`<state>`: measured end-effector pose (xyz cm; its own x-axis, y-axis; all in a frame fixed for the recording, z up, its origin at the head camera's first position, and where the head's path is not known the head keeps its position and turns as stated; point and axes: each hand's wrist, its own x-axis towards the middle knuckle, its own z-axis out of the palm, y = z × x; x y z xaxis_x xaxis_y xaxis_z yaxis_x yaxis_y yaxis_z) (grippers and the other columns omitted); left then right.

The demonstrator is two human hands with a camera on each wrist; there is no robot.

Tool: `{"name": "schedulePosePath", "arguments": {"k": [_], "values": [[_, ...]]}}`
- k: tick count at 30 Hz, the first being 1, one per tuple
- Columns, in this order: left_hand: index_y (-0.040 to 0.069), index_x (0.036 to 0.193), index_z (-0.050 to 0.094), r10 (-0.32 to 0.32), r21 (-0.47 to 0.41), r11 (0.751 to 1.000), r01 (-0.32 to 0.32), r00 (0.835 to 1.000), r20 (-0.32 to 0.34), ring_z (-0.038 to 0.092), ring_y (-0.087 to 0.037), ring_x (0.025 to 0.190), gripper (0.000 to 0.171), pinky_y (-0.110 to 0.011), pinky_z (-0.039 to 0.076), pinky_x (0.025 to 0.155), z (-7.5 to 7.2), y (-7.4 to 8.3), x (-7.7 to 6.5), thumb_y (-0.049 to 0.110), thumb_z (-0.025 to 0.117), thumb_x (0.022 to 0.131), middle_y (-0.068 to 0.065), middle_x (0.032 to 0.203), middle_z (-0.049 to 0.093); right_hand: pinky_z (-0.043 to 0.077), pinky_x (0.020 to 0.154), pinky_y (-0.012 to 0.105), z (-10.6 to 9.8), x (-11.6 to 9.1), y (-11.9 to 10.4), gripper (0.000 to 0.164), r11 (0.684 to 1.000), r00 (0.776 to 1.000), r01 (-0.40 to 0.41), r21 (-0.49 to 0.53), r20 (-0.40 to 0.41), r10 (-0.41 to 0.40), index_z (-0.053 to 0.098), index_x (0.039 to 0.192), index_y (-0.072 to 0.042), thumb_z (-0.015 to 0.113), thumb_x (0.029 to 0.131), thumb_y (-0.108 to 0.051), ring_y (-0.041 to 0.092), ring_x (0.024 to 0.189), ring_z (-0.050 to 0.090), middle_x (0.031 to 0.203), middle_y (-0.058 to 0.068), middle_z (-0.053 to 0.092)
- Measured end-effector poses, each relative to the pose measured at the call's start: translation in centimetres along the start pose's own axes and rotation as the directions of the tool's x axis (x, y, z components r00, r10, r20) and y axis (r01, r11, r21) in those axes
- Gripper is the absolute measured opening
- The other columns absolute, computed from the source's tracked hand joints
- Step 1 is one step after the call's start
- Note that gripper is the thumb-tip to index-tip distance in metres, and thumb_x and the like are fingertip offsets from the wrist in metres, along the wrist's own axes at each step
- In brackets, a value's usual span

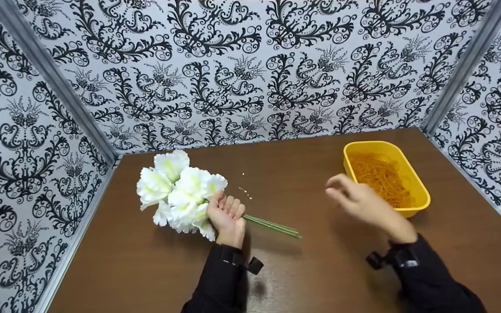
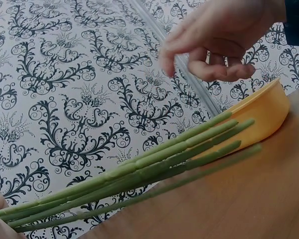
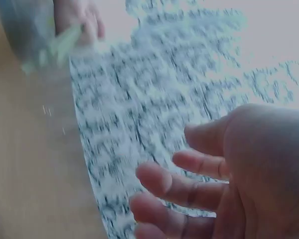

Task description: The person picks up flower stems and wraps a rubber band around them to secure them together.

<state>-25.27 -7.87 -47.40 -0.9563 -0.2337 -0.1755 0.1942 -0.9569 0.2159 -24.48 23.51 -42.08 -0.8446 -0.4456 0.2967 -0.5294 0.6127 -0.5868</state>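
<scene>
My left hand [image 1: 228, 217] grips a bunch of white artificial flowers [image 1: 185, 191] by the stems, just below the blooms. The green stems [image 2: 139, 174] stick out of the fist to the right, their cut ends side by side. My right hand [image 1: 359, 200] hovers over the table, left of a yellow tub [image 1: 420, 191], its fingers loosely bent. In the right wrist view the fingers [image 3: 189, 191] are spread apart, and nothing shows between them. Many thin orange rubber bands [image 1: 379, 178] lie tangled inside the tub.
Small pale bits [image 1: 245, 191] lie on the brown table [image 1: 285, 174] near the flowers. Patterned panels [image 1: 250, 69] with metal corner posts [image 1: 463, 69] enclose the back and both sides. The tub stands at the back right.
</scene>
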Motion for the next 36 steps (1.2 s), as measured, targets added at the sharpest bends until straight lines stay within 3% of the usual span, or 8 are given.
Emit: {"name": "schedulePosePath", "arguments": {"k": [7,12,17,20,24,29,32,36], "values": [[0.018,0.059,0.025,-0.013,-0.012,1.000,0.013,1.000,0.021,0.011,-0.005,0.041,0.043,-0.017,0.012,0.036,0.0,0.1,0.1,0.011,0.032,0.101,0.008,0.044,0.023,0.052,0.084,0.055,-1.7,-0.9,4.8,0.022,0.970,0.978,-0.162,-0.181,-0.161,0.133,0.064,0.112,-0.002,0.059,0.103,-0.022,0.036,0.093,0.066,0.100,0.015,0.070],[0.018,0.059,0.025,-0.017,-0.015,1.000,0.018,0.999,0.037,0.009,-0.006,0.043,0.044,-0.017,0.012,0.037,0.0,0.2,0.1,0.012,0.031,0.101,0.008,0.044,0.024,0.050,0.077,0.060,-3.4,-1.5,7.3,0.026,0.937,0.954,-0.236,-0.258,-0.246,0.172,0.064,0.114,0.002,0.060,0.102,-0.020,0.041,0.088,0.066,0.099,0.021,0.070],[0.018,0.058,0.027,-0.024,-0.020,1.000,0.024,0.999,0.026,0.010,-0.006,0.042,0.044,-0.017,0.012,0.036,0.1,0.3,0.1,0.011,0.032,0.101,0.008,0.044,0.024,0.047,0.082,0.068,-4.2,-2.3,9.4,0.041,0.876,0.940,-0.338,-0.345,-0.162,0.299,0.058,0.126,0.010,0.059,0.102,-0.023,0.055,0.098,0.060,0.111,0.036,0.062],[0.018,0.057,0.028,-0.029,-0.021,0.999,0.029,1.000,0.010,0.014,-0.005,0.039,0.044,-0.017,0.013,0.035,0.2,0.4,0.1,0.011,0.033,0.100,0.008,0.043,0.025,0.043,0.089,0.072,-4.1,-2.7,10.4,0.051,0.839,0.915,-0.396,-0.373,-0.087,0.394,0.051,0.133,0.013,0.056,0.102,-0.027,0.061,0.108,0.052,0.123,0.042,0.051],[0.018,0.056,0.029,-0.030,-0.019,0.999,0.030,1.000,0.005,0.018,-0.005,0.037,0.044,-0.017,0.015,0.034,0.1,0.4,0.1,0.010,0.034,0.099,0.008,0.042,0.026,0.039,0.093,0.073,-4.0,-2.8,11.3,0.061,0.816,0.885,-0.445,-0.368,-0.041,0.464,0.046,0.139,0.014,0.055,0.103,-0.035,0.063,0.111,0.047,0.128,0.044,0.041],[0.018,0.056,0.029,-0.036,-0.023,0.999,0.036,0.999,0.008,0.018,-0.005,0.036,0.044,-0.017,0.014,0.034,0.0,0.4,0.2,0.010,0.035,0.099,0.008,0.042,0.027,0.036,0.097,0.073,-3.9,-2.7,11.4,0.066,0.805,0.869,-0.472,-0.359,-0.031,0.494,0.045,0.139,0.016,0.058,0.100,-0.036,0.063,0.116,0.043,0.131,0.046,0.040],[0.018,0.056,0.030,-0.037,-0.030,0.999,0.038,0.999,0.012,0.017,-0.005,0.037,0.045,-0.017,0.014,0.034,0.0,0.4,0.2,0.010,0.035,0.100,0.007,0.042,0.027,0.038,0.096,0.072,-3.9,-2.7,11.2,0.065,0.802,0.867,-0.478,-0.358,-0.048,0.496,0.049,0.134,0.017,0.060,0.099,-0.036,0.061,0.115,0.045,0.126,0.044,0.046],[0.018,0.056,0.028,-0.047,-0.051,0.997,0.049,0.998,0.039,0.011,-0.005,0.041,0.045,-0.017,0.012,0.036,0.1,0.4,0.2,0.011,0.032,0.101,0.007,0.043,0.025,0.047,0.074,0.058,-3.9,-2.6,11.0,0.048,0.798,0.865,-0.489,-0.351,-0.077,0.496,0.061,0.113,0.013,0.062,0.098,-0.033,0.047,0.089,0.058,0.099,0.033,0.059]]}}
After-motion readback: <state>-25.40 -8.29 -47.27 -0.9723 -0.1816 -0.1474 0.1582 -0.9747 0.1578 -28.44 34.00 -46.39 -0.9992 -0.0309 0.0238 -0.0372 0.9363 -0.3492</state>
